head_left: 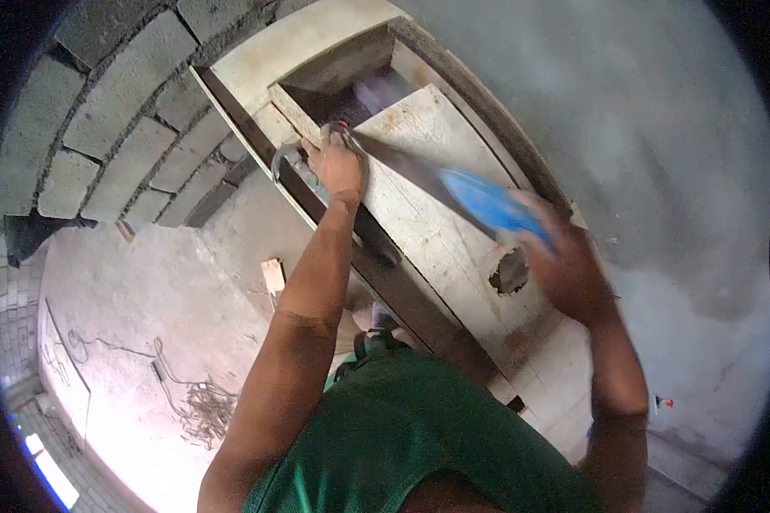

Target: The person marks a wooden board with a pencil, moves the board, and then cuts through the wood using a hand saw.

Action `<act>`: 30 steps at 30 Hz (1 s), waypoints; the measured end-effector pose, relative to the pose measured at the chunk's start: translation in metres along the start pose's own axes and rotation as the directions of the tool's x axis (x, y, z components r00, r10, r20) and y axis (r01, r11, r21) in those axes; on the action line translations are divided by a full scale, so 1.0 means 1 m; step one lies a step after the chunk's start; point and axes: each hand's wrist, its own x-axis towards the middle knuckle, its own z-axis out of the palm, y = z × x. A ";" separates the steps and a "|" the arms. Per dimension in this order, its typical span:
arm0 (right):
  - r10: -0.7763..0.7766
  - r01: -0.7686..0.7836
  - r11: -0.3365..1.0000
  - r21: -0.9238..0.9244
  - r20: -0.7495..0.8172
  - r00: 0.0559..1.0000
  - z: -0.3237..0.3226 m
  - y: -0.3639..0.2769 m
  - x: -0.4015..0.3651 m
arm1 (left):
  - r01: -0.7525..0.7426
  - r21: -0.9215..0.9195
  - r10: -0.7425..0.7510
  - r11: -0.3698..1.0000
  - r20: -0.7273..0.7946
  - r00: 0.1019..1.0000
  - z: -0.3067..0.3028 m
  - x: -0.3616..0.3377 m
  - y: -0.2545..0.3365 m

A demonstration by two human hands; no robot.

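Observation:
My right hand [560,256], blurred by motion, is wrapped round the blue handle [492,205] of a handsaw. The saw's dark blade [402,167] slants up and left over a worn, pale wooden panel [436,244], its far end close to my left hand. My left hand [338,167] is bent over the panel's upper-left edge, beside the opening of a wooden frame [287,111]; what its fingers grip is hidden. A curved grey metal piece [284,158] shows just left of it. The panel has a ragged hole [509,271] near my right hand.
A block wall [120,111] stands at upper left and a smooth grey plastered wall [642,128] on the right. On the pale floor [145,265] lie a cable [158,372], a heap of thin sticks [207,415] and a small wood piece [273,275].

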 end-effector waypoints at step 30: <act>0.373 -0.369 0.928 -0.054 0.105 0.922 -0.016 0.007 -0.051 | -0.024 0.004 0.024 1.000 -0.062 0.998 0.012 0.005 -0.007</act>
